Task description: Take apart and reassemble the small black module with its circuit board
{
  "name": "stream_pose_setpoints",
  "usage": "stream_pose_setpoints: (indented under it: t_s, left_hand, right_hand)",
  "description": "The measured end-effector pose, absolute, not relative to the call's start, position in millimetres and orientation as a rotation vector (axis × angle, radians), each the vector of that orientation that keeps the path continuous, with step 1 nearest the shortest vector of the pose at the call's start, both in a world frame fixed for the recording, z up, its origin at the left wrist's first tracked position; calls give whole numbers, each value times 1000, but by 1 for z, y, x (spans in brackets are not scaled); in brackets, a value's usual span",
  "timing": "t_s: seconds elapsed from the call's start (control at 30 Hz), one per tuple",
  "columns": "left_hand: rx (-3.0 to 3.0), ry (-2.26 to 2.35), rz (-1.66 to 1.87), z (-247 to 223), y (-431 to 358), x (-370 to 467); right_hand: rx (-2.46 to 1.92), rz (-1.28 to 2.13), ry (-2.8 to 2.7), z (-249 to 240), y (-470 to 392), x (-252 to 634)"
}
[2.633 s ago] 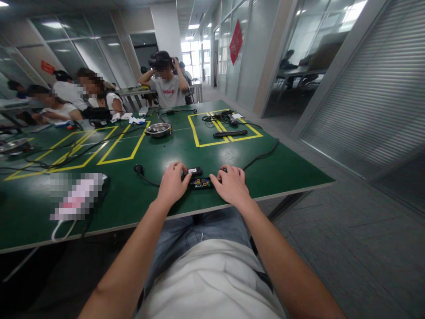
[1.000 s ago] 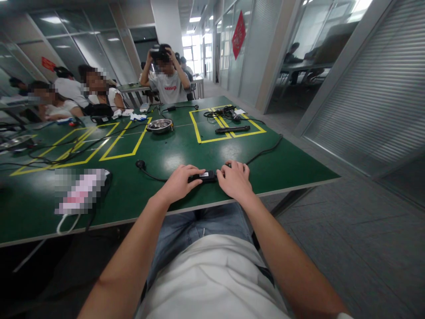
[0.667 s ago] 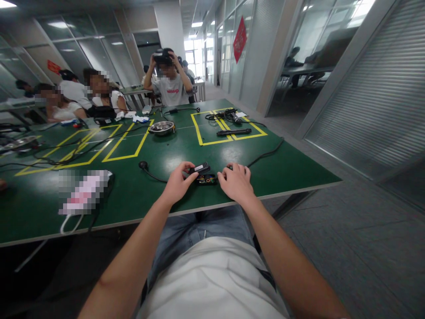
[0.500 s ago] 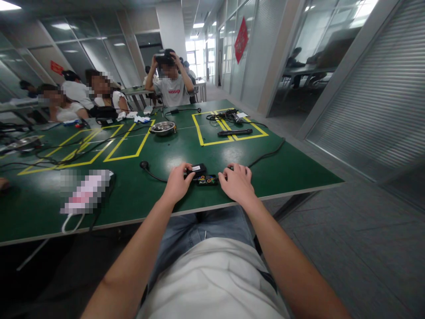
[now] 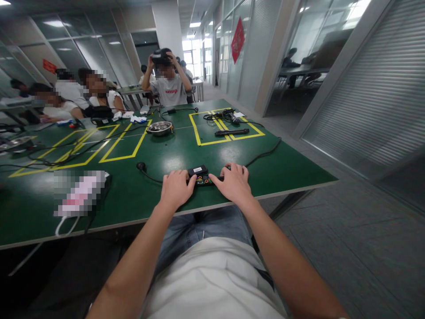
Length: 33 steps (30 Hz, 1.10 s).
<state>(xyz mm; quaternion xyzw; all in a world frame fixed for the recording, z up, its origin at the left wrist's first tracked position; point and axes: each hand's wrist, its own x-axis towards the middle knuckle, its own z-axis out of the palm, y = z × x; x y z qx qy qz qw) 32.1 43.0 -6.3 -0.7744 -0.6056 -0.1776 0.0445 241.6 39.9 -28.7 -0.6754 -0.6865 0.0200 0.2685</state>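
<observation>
You sit at a long green tabletop (image 5: 139, 195) marked with yellow tape rectangles (image 5: 126, 141), and the work lies close to its near edge, straight in front of you. Across the far side other people sit, one with both hands raised to a headset; keep your attention off them. Farther up the tabletop stand a metal bowl (image 5: 160, 128) and a dark rod-shaped tool (image 5: 231, 132), both well apart from your hands, so nothing crowds you. A black cable (image 5: 262, 155) runs from the right toward the opened device (image 5: 203, 180), a small black case bottom whose circuit board shows coloured parts; its loose black lid (image 5: 198, 170), with a white label, lies just behind it, touching or nearly so. Your left hand (image 5: 176, 189) rests palm down with its fingertips against the left end of the device, and your right hand (image 5: 234, 183) reaches its forefinger to the right end; neither hand is closed round anything, they only steady it. To do this well, I judge you should hold the base flat with both fingertips, keep the cable slack so that it does not tug the board, and line the lid up squarely before pressing.
</observation>
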Motion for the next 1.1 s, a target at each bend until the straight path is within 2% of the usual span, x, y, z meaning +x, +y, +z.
stream_pose_setpoints:
  t_s: [0.37, 0.63, 0.9, 1.1]
  left_hand:
    - [-2418, -1903, -417, -3, 45, 34]
    - [-2601, -1757, -679, -10, 53, 30]
    - [-2371, -2068, -1083, -12, 64, 16]
    - [-2526, -1850, -926, -12, 59, 22]
  right_hand:
    - [-1870, 45, -1868, -26, 40, 242]
    - [-1879, 60, -1874, -22, 38, 243]
    - [-1889, 90, -1890, -20, 38, 242]
    - [-1876, 74, -1892, -21, 38, 243]
